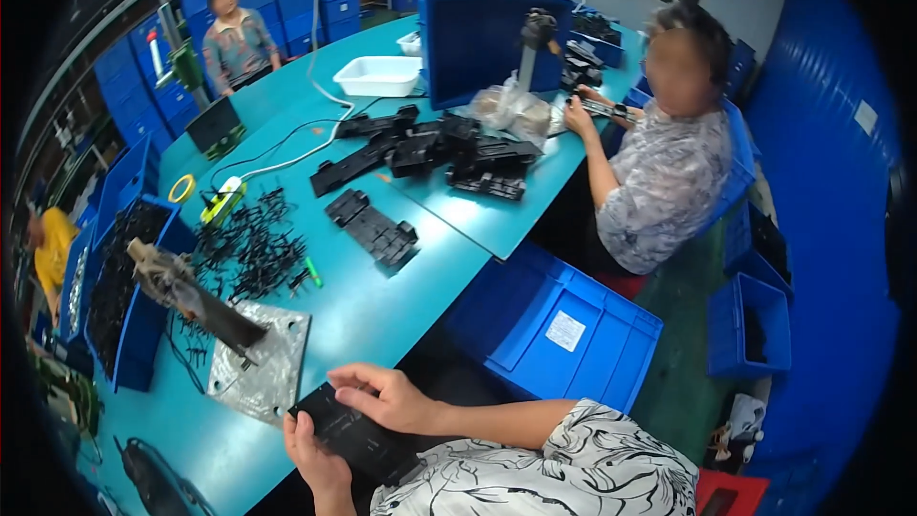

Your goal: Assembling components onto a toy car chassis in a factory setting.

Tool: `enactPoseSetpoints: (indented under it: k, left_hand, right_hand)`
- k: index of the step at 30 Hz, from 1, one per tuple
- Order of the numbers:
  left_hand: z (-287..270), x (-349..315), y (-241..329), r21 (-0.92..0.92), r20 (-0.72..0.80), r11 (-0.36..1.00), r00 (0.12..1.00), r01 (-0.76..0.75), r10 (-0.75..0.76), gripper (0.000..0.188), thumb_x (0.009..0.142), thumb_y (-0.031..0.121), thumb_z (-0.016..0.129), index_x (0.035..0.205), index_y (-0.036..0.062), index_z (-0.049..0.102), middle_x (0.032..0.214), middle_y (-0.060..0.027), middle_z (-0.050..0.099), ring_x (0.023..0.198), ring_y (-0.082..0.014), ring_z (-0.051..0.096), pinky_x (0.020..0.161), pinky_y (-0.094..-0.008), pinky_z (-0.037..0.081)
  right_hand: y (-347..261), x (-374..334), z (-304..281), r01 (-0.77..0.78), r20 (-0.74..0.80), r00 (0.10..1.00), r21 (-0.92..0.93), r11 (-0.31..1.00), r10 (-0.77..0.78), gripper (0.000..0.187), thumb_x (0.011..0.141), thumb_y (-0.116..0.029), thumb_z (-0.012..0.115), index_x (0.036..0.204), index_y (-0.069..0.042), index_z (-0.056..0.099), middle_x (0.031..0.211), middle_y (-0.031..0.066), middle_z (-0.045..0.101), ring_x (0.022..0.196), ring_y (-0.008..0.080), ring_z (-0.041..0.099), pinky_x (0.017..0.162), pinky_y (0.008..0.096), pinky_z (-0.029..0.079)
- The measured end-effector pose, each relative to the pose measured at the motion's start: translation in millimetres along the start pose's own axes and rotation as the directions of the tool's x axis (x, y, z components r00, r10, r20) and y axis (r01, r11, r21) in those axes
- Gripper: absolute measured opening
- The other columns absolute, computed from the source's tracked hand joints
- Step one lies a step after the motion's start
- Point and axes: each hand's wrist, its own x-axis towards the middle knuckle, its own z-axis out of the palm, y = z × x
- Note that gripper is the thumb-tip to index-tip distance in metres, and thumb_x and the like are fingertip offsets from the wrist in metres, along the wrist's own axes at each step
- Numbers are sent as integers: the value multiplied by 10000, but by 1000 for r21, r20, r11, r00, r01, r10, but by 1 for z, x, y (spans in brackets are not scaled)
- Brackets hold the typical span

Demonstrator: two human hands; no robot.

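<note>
A black plastic housing (pixel 361 435) was held at its left edge by the left hand (pixel 317 456), curled closed around it. Across its top the right hand (pixel 396 401) was laid, half-open; whether it gripped could not be told. Just beyond the left hand, a heap of thin black plastic pieces (pixel 253 248) was partly blocked by a post (pixel 212 313) on a metal base plate (pixel 272 377). Beyond the right hand, a blue crate (pixel 521 325) was placed; farther ahead, black moulded parts (pixel 444 148) were piled before a blue panel (pixel 473 48).
</note>
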Motion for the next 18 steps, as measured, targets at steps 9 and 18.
enactPoseSetpoints:
  k: [9,18]
  left_hand:
    - [23,-11,-22,53,-7,992,994,112,-112,126,895,167,509,984,79,522,940,-29,581,900,-135,569,810,-261,448]
    - [34,-7,-39,159,57,975,984,156,-167,135,869,159,500,963,64,520,918,-20,557,878,-107,536,804,-240,420]
  right_hand:
    - [12,-16,-18,-84,25,996,86,993,82,194,901,-139,603,796,-3,514,672,-7,467,653,60,405,575,249,373]
    - [17,-26,-42,-173,-7,984,229,958,179,190,887,-113,596,760,-11,499,669,-31,436,653,46,392,569,237,353]
